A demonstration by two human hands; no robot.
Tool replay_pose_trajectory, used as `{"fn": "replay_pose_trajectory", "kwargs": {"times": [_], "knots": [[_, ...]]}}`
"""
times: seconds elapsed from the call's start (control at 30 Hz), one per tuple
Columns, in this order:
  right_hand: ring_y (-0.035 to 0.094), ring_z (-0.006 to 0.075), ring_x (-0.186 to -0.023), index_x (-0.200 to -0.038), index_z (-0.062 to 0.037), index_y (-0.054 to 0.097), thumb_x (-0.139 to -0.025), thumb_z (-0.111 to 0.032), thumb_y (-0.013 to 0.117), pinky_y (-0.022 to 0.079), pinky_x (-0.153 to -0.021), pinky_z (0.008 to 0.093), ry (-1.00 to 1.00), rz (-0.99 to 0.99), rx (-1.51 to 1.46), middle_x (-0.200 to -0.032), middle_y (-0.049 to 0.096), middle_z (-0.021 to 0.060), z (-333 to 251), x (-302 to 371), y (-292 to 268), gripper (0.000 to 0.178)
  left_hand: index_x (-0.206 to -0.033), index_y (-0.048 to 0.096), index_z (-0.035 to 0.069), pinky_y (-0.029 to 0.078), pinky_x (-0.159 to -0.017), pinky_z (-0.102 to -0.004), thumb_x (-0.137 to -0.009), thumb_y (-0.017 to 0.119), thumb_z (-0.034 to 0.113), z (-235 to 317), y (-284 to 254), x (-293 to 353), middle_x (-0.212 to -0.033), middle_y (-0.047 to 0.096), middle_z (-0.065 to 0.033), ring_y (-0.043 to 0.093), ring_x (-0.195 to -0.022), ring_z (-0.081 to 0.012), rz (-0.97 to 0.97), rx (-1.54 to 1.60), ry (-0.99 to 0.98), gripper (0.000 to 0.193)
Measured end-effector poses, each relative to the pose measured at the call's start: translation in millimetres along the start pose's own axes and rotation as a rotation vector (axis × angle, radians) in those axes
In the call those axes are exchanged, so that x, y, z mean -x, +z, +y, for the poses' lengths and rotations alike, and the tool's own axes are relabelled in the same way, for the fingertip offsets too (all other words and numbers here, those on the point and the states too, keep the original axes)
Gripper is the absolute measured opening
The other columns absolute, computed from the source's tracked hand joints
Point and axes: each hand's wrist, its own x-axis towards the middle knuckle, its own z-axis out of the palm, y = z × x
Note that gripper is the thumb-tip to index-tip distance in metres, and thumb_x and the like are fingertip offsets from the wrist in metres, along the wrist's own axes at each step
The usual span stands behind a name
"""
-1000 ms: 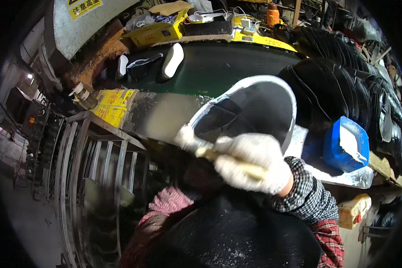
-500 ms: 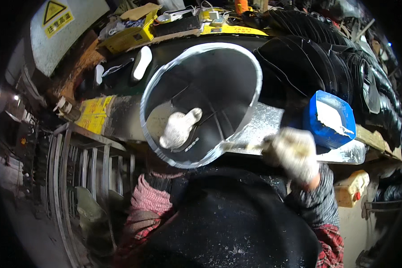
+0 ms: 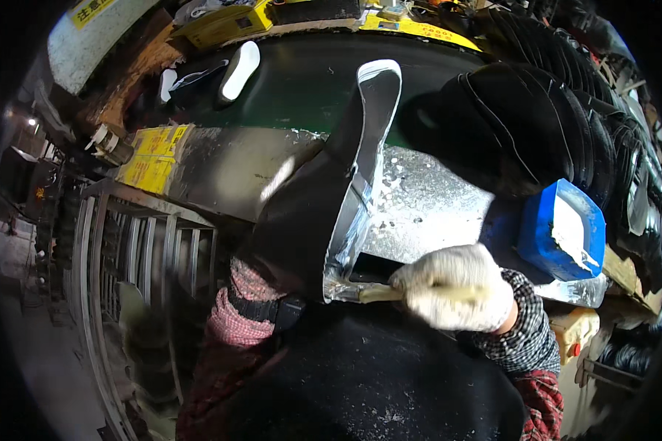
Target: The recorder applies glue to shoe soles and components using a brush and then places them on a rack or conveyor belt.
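Note:
My right hand (image 3: 456, 290), in a white knitted glove, is closed round the pale handle of a brush (image 3: 379, 292). The brush's tip touches the lower end of the rim of a black, rubber-like tube-shaped piece (image 3: 301, 213). White wet coating covers that rim, which faces right and looks narrow from here. My left forearm (image 3: 246, 316), in a pink cuff, reaches up behind or into the black piece, which hides the left hand and its fingers. A blue container (image 3: 563, 231) with white paste inside stands to the right of my right hand.
Stacked black sheets (image 3: 529, 125) lie on the right of the bench. White-soled shapes (image 3: 239, 72) lie at the back left, and a metal plate (image 3: 426, 209) spotted white is under the work. A metal rack (image 3: 147, 257) stands at left, a yellowish jug (image 3: 575, 334) at lower right.
The black piece has turned from a wide, round opening to a narrow side view, hiding my left glove. My right hand and brush have moved down and left along the rim.

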Motion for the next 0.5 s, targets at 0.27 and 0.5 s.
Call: {"fn": "replay_pose_trajectory", "kwargs": {"times": [0.27, 0.5], "knots": [[0.064, 0.0104, -0.075, -0.107, 0.004, 0.064, -0.094, -0.012, 0.06, 0.052, -0.066, 0.0203, 0.081, 0.995, 0.169, -0.088, 0.067, 0.0089, 63, -23, -53, 0.021, -0.085, 0.066, 0.002, 0.045, -0.061, -0.0247, -0.095, 0.058, 0.011, -58, -46, -3, -0.078, 0.063, 0.0004, 0.056, -0.07, -0.0077, 0.096, 0.438, -0.46, 0.016], [0.063, 0.0162, -0.074, -0.104, 0.0064, 0.062, -0.087, 0.006, 0.058, 0.054, -0.07, 0.0249, 0.186, 0.518, 0.065, -0.086, 0.065, 0.0156, 101, 7, 3, 0.018, -0.098, 0.065, 0.001, 0.047, -0.073, -0.0275, -0.096, 0.057, 0.017, -91, -42, -20, -0.092, 0.065, -0.0035, 0.059, -0.083, -0.0118, 0.307, 0.361, -0.32, 0.018]]}}
